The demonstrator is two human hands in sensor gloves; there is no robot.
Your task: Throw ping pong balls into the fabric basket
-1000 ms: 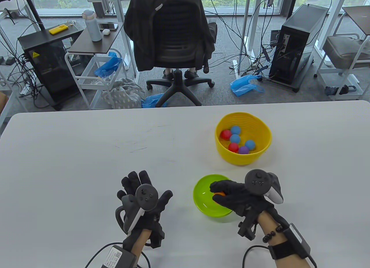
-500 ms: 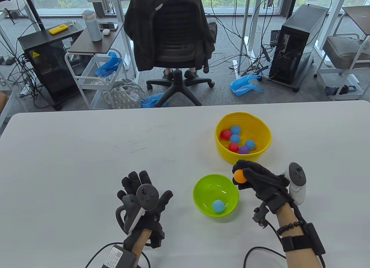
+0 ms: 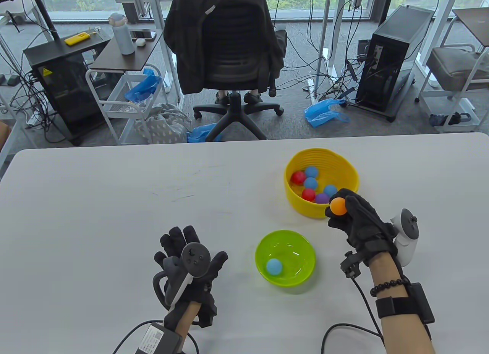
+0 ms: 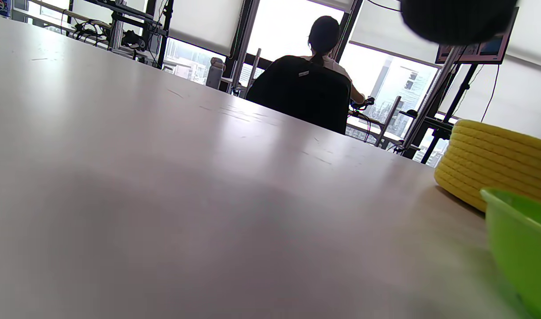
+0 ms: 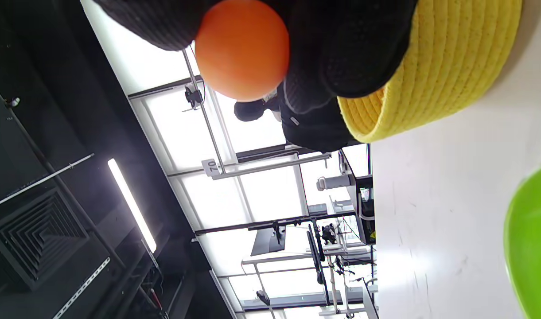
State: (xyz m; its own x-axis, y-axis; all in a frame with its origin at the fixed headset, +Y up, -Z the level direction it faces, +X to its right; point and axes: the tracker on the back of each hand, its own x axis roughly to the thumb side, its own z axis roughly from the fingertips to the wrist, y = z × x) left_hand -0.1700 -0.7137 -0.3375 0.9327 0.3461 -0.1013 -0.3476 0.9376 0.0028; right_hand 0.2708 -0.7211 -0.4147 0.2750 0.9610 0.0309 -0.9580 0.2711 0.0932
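My right hand pinches an orange ping pong ball above the table, just at the near right rim of the yellow fabric basket. The ball also shows in the right wrist view, held between gloved fingertips beside the basket. The basket holds several blue, red and purple balls. A green bowl nearer me holds one blue ball. My left hand rests flat on the table, fingers spread and empty, left of the bowl.
The white table stretches wide to the left and far side. The left wrist view shows the basket and the bowl's rim at the right edge. A black office chair stands beyond the far table edge.
My right hand lifted the orange ball out of the green bowl and carried it up and right to the basket's near rim. The blue ball rolled left in the bowl. Left hand unmoved.
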